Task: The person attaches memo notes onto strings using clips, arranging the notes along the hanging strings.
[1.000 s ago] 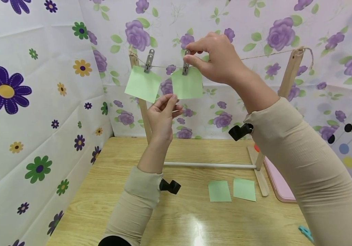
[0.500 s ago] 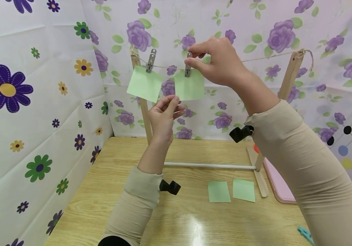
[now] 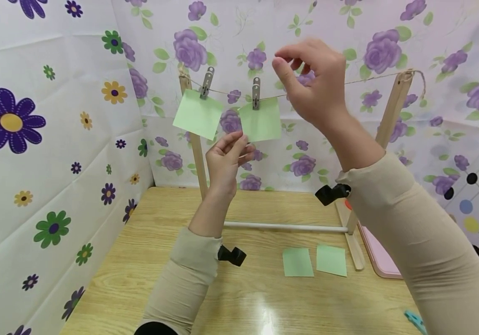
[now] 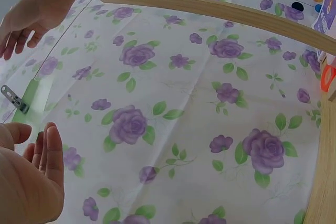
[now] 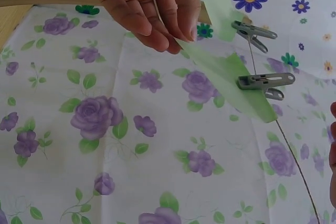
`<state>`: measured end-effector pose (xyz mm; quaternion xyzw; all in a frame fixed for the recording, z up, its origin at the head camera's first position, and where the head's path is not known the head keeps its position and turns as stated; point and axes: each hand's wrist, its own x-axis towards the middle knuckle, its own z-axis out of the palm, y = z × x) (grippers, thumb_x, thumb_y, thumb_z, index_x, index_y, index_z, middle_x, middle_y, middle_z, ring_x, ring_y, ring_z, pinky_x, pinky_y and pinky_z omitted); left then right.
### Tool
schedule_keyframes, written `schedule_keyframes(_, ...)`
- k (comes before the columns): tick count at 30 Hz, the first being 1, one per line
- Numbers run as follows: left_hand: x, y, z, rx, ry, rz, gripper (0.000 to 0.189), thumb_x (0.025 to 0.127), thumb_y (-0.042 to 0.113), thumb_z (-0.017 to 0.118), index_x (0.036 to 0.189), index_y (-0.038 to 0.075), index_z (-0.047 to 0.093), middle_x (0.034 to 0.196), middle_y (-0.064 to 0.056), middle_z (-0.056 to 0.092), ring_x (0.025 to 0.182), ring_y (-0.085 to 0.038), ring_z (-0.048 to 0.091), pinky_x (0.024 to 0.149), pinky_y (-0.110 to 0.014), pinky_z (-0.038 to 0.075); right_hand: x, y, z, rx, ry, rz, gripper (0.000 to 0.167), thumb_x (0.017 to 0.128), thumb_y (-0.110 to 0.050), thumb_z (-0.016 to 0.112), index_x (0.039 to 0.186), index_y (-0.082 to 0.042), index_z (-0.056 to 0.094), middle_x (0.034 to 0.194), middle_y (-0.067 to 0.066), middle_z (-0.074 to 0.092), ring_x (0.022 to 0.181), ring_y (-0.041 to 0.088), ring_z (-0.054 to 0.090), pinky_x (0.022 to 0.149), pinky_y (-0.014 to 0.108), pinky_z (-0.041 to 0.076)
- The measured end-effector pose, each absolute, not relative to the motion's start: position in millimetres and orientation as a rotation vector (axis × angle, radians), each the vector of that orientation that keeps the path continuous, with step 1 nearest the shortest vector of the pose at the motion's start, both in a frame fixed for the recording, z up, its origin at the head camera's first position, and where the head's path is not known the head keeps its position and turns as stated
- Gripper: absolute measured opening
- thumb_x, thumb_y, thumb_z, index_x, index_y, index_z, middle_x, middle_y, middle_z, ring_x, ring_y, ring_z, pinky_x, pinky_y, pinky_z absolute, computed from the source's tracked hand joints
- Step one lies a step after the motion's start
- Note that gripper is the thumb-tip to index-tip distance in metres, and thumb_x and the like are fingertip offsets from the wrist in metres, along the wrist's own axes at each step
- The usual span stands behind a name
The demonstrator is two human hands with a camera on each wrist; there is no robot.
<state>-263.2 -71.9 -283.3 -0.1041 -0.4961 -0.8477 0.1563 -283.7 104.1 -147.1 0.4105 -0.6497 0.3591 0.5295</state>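
Two green paper squares hang from a twine line, each under a grey metal clothespin. My left hand (image 3: 224, 160) pinches the lower left corner of the right-hand green paper (image 3: 262, 123); the right wrist view shows this paper (image 5: 226, 74) slanting from those fingers to its clothespin (image 5: 268, 81). That clothespin (image 3: 256, 93) grips the paper's top edge at the line. Up and to the right of it, my right hand (image 3: 316, 77) holds nothing, its fingers loosely bent and apart from the clothespin. The left green paper (image 3: 197, 114) hangs tilted beneath its own clothespin (image 3: 207, 83).
Wooden posts, including the right post (image 3: 394, 107), carry the twine (image 3: 373, 77). A white rod (image 3: 285, 226) joins them low down. Two more green papers, one here (image 3: 298, 262), lie on the wooden table (image 3: 160, 279). A pink board (image 3: 379, 253) and a blue clothespin (image 3: 415, 321) are at right.
My right hand has let go of the clothespin and moved up and right from it. The clipped paper has sunk slightly and tilted. My left hand keeps its pinch, shifting slightly right.
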Motion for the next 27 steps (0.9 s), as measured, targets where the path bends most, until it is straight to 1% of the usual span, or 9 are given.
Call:
schedule_keyframes(4, -261.9, -73.7, -287.0, -0.286, -1.493, -2.4, 0.014, 0.096, 0.008, 0.071, 0.108, 0.002, 0.069, 0.092, -0.004, 0.071, 0.076, -0.013, 0.073, 0.073, -0.026, 0.063, -279.6, 106.2, -160.4, 1.004, -1.463, 0.92, 0.021, 0.091, -0.011, 0.068, 0.078, 0.004, 0.074, 0.068, 0.014, 0.066, 0.06, 0.017, 0.05, 0.059, 0.018, 0.039)
schedule_keyframes(8, -261.3, -75.5, -290.7, -0.279, -1.536, -2.382, 0.019, 0.097, 0.009, 0.07, 0.113, -0.001, 0.068, 0.096, -0.006, 0.071, 0.078, -0.014, 0.073, 0.073, -0.027, 0.063, -277.3, 111.5, -174.0, 1.036, -1.451, 0.922, 0.022, 0.089, -0.01, 0.067, 0.072, 0.004, 0.073, 0.063, 0.014, 0.064, 0.054, 0.016, 0.048, 0.057, 0.017, 0.039)
schedule_keyframes(12, -262.5, -77.7, -292.9, -0.288, -1.534, -2.368, 0.02, 0.097, 0.009, 0.07, 0.113, -0.002, 0.067, 0.096, -0.008, 0.071, 0.078, -0.015, 0.074, 0.073, -0.027, 0.063, -276.0, 117.3, -186.0, 1.042, -1.457, 0.945, 0.023, 0.088, -0.013, 0.066, 0.073, 0.002, 0.073, 0.062, 0.013, 0.063, 0.054, 0.015, 0.047, 0.057, 0.017, 0.04)
schedule_keyframes(16, -262.6, -79.1, -294.1, -0.273, -1.556, -2.358, 0.02, 0.096, 0.01, 0.071, 0.114, -0.001, 0.068, 0.097, -0.009, 0.071, 0.079, -0.015, 0.074, 0.073, -0.027, 0.063, -274.4, 124.0, -197.1, 1.035, -1.477, 0.961, 0.026, 0.089, -0.017, 0.066, 0.073, 0.002, 0.074, 0.06, 0.012, 0.061, 0.055, 0.013, 0.046, 0.056, 0.017, 0.039)
schedule_keyframes(21, -260.2, -82.1, -297.9, -0.227, -1.605, -2.351, 0.023, 0.096, 0.013, 0.072, 0.115, 0.0, 0.067, 0.102, -0.014, 0.069, 0.081, -0.016, 0.073, 0.074, -0.027, 0.063, -271.1, 133.0, -215.4, 1.013, -1.521, 0.985, 0.031, 0.09, -0.023, 0.065, 0.074, 0.001, 0.074, 0.061, 0.011, 0.063, 0.056, 0.011, 0.049, 0.058, 0.015, 0.042)
schedule_keyframes(23, -258.7, -83.6, -300.1, -0.221, -1.622, -2.344, 0.025, 0.096, 0.013, 0.072, 0.116, -0.001, 0.067, 0.105, -0.016, 0.069, 0.081, -0.016, 0.072, 0.077, -0.029, 0.063, -269.5, 137.4, -224.3, 1.005, -1.54, 1.003, 0.033, 0.091, -0.026, 0.066, 0.075, 0.001, 0.074, 0.062, 0.011, 0.065, 0.056, 0.01, 0.051, 0.06, 0.014, 0.043)
schedule_keyframes(27, -256.4, -86.5, -305.8, -0.226, -1.653, -2.323, 0.03, 0.097, 0.013, 0.071, 0.119, -0.006, 0.064, 0.105, -0.016, 0.068, 0.081, -0.014, 0.071, 0.081, -0.032, 0.063, -266.5, 147.0, -241.9, 0.988, -1.575, 1.033, 0.039, 0.094, -0.033, 0.067, 0.078, 0.002, 0.075, 0.065, 0.012, 0.067, 0.058, 0.007, 0.052, 0.062, 0.012, 0.045)
